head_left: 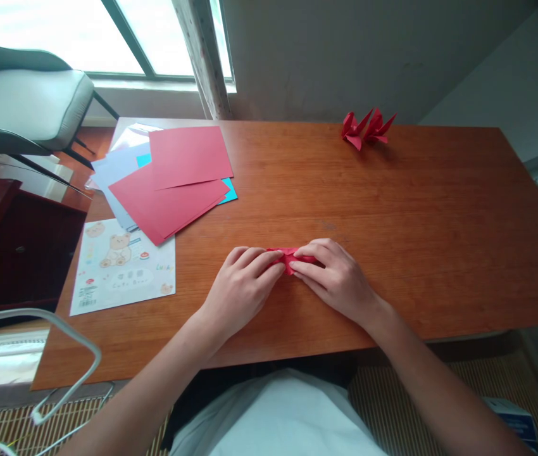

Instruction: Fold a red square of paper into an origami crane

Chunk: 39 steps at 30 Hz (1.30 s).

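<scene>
A small folded piece of red paper [288,258] lies on the wooden table in front of me, partly covered by my fingers. My left hand [249,282] has its fingers closed on the paper's left end. On the opposite end, my right hand [335,275] pinches the paper with thumb and fingers. Between the two hands only the creased middle of the paper shows. Its full folded shape is hidden.
Two red folded-paper figures [368,130] stand near the far edge of the table [416,228]. To the left lie red paper sheets [190,158], pale and blue sheets, and a white bear-printed sheet [124,266]. A chair [26,101] stands beyond the left edge.
</scene>
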{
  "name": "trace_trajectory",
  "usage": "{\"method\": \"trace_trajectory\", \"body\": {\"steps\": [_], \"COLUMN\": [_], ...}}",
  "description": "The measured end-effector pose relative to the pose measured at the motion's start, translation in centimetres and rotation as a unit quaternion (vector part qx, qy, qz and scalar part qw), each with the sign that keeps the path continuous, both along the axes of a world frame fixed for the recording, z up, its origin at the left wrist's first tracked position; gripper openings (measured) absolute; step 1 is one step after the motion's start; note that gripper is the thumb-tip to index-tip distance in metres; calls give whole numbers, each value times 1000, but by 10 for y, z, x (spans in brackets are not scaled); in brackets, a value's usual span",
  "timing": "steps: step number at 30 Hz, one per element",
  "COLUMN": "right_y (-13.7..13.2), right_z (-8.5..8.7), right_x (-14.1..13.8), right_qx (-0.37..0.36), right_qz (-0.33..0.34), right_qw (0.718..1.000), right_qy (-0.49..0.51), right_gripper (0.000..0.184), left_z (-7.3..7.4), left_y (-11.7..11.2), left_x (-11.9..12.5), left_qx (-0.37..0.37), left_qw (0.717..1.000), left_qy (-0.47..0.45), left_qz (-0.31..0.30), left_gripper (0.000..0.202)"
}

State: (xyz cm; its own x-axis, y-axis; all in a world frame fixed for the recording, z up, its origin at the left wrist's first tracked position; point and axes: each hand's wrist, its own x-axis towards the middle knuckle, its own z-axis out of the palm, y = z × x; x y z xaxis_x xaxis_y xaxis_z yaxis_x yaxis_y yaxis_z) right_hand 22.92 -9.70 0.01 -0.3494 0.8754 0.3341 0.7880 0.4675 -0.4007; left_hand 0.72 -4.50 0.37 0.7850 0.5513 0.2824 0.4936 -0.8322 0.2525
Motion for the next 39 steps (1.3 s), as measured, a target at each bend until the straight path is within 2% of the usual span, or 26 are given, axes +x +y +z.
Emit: {"method": "trace_trajectory", "body": {"steps": [10,15,20,24,39], "right_y": [-5,-2,-2,-2,2], "right_z": [-2,-5,-3,-1,1], "right_x": [-5,-9,-18,-24,-30], "right_qx": [10,-21,-69,-72,-87], "right_qz": [-15,-44,-98,-133,-171], "right_qw": [1000,997,988,982,977], "right_qy": [10,54,97,112,95], "right_gripper": [15,12,9,9,12], "left_z": [2,4,5,6,8], "left_y": [-2,-6,-6,-6,-6], "left_x": [6,10,16,21,29], "left_qx": [-16,-10,-63,-97,-110], "left_qw": [999,999,994,988,984], "left_qy": [3,0,-19,-16,1], "left_qz": [28,46,86,115,143], "left_gripper": [16,13,14,15,9]}}
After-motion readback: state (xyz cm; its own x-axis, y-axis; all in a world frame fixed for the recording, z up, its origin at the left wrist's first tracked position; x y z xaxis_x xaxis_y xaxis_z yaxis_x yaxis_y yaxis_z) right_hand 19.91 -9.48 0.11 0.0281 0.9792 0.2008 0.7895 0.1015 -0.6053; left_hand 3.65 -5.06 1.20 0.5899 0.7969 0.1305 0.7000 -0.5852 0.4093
